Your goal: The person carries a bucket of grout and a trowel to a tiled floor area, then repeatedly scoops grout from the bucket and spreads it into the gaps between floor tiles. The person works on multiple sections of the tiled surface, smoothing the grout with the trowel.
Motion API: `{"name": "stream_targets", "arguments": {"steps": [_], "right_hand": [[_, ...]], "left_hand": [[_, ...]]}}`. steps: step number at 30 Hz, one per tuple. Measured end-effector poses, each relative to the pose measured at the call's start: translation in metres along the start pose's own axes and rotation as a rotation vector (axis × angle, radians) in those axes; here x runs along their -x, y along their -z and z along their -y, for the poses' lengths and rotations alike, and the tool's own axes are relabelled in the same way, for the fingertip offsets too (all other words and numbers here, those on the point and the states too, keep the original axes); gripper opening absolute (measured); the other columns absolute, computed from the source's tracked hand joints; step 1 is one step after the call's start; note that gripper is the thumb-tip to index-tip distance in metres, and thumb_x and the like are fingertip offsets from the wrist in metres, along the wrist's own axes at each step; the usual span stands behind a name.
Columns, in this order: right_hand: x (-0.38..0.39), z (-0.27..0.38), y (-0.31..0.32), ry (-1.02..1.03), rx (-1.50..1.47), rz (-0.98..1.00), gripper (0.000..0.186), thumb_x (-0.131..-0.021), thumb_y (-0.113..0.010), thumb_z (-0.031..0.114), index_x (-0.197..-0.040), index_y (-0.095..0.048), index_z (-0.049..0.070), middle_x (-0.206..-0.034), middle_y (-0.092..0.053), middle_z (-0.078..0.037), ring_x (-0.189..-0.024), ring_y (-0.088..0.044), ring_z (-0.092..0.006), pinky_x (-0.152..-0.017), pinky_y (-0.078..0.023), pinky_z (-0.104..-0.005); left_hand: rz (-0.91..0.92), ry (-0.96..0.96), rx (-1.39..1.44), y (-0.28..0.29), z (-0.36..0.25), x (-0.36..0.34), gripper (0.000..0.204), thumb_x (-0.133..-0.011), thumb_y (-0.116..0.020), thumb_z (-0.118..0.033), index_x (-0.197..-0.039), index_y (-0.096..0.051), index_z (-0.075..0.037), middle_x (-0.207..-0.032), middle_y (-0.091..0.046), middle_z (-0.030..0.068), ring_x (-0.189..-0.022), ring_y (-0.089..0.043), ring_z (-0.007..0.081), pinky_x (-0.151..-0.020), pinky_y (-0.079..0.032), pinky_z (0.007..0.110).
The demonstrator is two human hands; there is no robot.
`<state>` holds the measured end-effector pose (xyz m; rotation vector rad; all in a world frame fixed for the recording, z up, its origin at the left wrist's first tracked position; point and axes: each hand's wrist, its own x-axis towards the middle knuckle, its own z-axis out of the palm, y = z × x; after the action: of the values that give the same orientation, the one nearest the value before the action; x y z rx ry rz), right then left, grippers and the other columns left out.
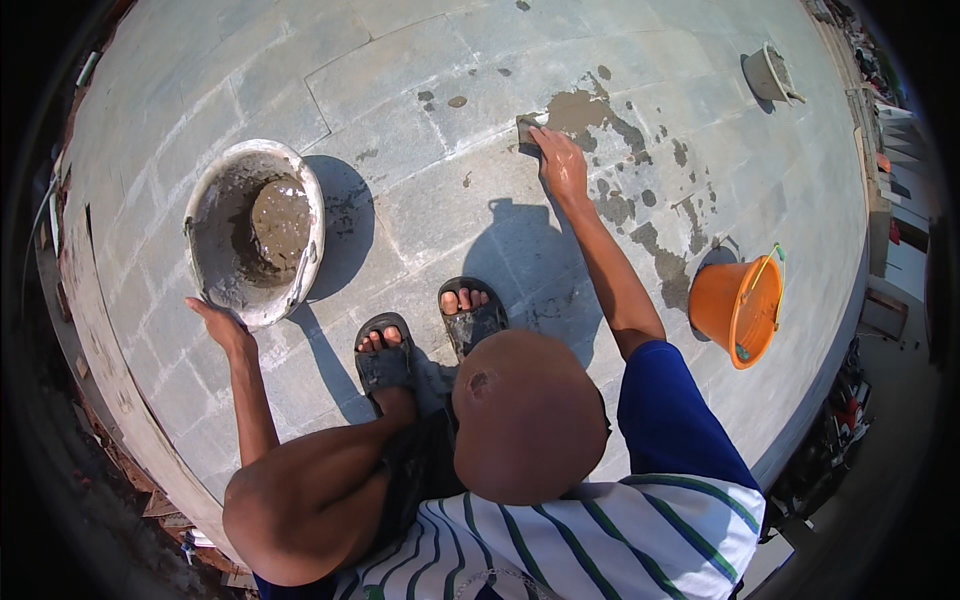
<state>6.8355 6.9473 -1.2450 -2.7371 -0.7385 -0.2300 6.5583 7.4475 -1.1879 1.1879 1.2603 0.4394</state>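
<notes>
Right hand (562,165) pressed flat over a small grey sponge (526,130) on the wet patch (590,110) of the tiled floor (420,80), far centre. Left hand (222,325), fingers spread loose, touching near rim of the mortar pan (255,230), left. Orange bucket (740,305) right, another pan (770,75) far right
</notes>
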Motion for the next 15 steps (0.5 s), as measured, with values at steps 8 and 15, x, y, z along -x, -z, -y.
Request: {"name": "stream_targets", "arguments": {"steps": [8,15], "right_hand": [[-0.006,0.002,-0.002,0.038,-0.052,0.13,0.037,-0.078,-0.049,0.001,-0.111,-0.064,0.007,-0.102,-0.065,-0.016,-0.094,-0.062,-0.0327,-0.082,-0.049,-0.0425],[-0.019,-0.025,-0.015,-0.045,0.192,0.09,0.039,-0.079,-0.048,0.003,-0.115,-0.061,0.008,-0.112,-0.063,-0.017,-0.101,-0.06,-0.0323,-0.081,-0.049,-0.0414]], "left_hand": [[-0.037,-0.057,0.018,0.008,0.004,-0.004,0.085,-0.092,-0.029,-0.064,-0.136,-0.033,0.009,-0.137,-0.043,0.015,-0.123,-0.043,0.0263,-0.106,-0.03,0.034],[-0.001,-0.009,-0.011,-0.004,0.001,0.002,0.084,-0.093,-0.026,-0.063,-0.136,-0.032,0.009,-0.137,-0.042,0.0154,-0.124,-0.044,0.0259,-0.105,-0.032,0.035]]}}
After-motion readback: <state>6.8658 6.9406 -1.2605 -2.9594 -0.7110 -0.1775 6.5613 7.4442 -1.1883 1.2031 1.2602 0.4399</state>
